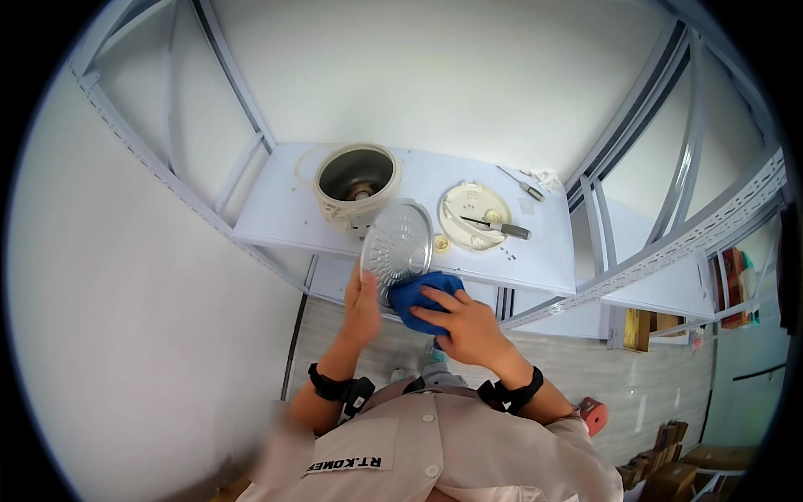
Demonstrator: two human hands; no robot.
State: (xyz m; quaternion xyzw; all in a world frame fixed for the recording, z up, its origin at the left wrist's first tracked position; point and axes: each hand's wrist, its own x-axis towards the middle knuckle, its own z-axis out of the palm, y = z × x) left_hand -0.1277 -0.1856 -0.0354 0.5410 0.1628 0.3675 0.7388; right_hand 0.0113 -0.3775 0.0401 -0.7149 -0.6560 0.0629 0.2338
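Observation:
My left hand point(362, 308) is closed on the left edge of a round silver metal plate point(397, 243), embossed with a radiating pattern and tilted up at the shelf's front edge. In my right hand point(464, 322) is a bunched blue cloth point(425, 303), pressed against the plate's lower right rim. Behind the plate stands a cream rice cooker body point(358, 188), its top uncovered and its inside dark. A cream round cover point(474, 213) lies to the right, with a grey-handled screwdriver point(506, 228) across it. Between plate and cover sits a small yellowish round part point(441, 243).
A second screwdriver point(524, 186) lies at the back right of the white shelf point(548, 251), near a crumpled white wad point(548, 181). Several tiny screws point(510, 255) are scattered by the cover. Metal uprights point(598, 226) flank the shelf. A red roll point(593, 416) is on the floor.

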